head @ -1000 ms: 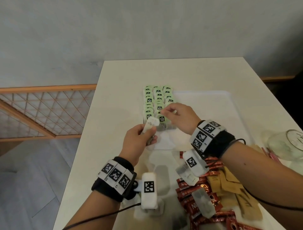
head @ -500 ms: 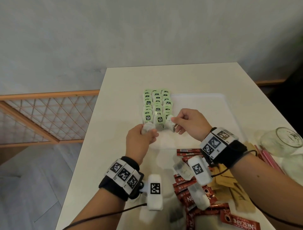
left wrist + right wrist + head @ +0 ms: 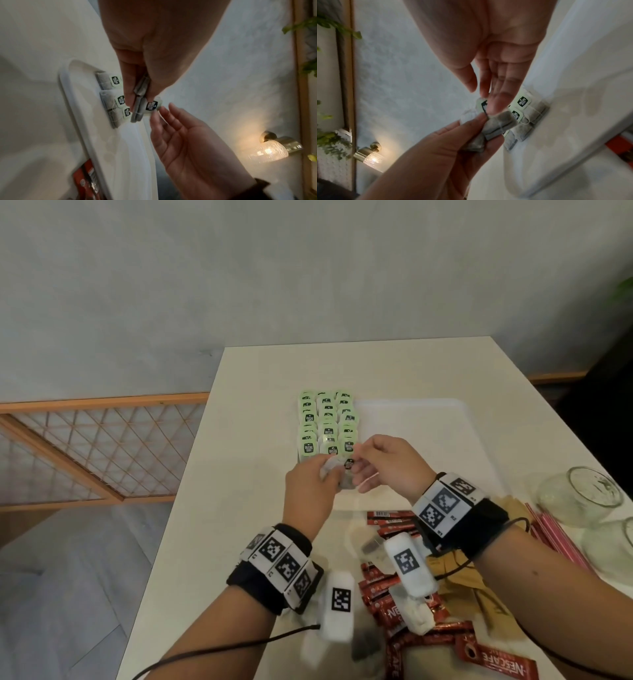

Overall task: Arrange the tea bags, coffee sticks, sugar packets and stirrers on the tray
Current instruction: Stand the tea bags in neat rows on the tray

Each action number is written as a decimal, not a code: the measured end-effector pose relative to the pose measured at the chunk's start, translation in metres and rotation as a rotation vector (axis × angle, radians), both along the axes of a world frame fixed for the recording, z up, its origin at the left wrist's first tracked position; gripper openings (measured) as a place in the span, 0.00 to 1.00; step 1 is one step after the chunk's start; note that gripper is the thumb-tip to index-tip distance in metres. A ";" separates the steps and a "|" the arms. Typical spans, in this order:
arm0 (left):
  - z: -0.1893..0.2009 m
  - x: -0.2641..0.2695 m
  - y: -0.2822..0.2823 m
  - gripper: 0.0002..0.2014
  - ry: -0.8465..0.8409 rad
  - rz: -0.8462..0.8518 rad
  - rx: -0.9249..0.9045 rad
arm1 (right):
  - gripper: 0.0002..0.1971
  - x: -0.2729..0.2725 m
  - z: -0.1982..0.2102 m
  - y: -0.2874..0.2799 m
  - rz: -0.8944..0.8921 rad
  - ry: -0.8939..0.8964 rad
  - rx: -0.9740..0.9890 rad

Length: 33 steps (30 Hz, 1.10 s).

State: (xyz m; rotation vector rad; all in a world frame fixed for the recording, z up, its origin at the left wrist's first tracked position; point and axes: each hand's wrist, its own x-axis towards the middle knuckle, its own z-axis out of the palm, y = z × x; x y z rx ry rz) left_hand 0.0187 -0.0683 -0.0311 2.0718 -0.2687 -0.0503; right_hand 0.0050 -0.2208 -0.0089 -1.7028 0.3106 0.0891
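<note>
Green-tagged tea bags (image 3: 327, 422) lie in three rows along the left side of the white tray (image 3: 428, 419). My left hand (image 3: 334, 474) hovers just in front of the rows and grips a small bunch of tea bags (image 3: 138, 112), one with its tag (image 3: 152, 106) sticking out. My right hand (image 3: 356, 470) meets it from the right. Its straight fingertips (image 3: 485, 97) touch that tag, and the thumb stands apart. The front tea bags of the rows (image 3: 527, 116) lie right behind both hands.
Red coffee sticks (image 3: 388, 523) and brown sugar packets (image 3: 479, 590) lie in a heap on the table under my right wrist. Pink stirrers (image 3: 555, 539) and glass jars (image 3: 596, 494) are at the right edge. The tray's right part (image 3: 445, 460) is bare.
My right hand has left the front of the rows and come back to the bunch in my left hand. The left hand has moved slightly toward the tray.
</note>
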 end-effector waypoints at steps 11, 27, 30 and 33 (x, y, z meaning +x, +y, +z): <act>-0.013 0.016 0.039 0.11 0.310 0.095 -0.267 | 0.06 0.018 -0.033 -0.001 0.235 0.098 -0.461; -0.030 0.046 0.064 0.12 0.193 0.313 -0.257 | 0.07 0.078 -0.040 0.037 0.190 -0.047 -0.651; -0.030 0.049 0.066 0.04 0.194 0.319 -0.296 | 0.08 0.081 -0.041 0.037 0.178 -0.050 -0.631; -0.030 0.050 0.064 0.06 0.197 0.298 -0.311 | 0.09 0.077 -0.041 0.034 0.116 -0.091 -0.526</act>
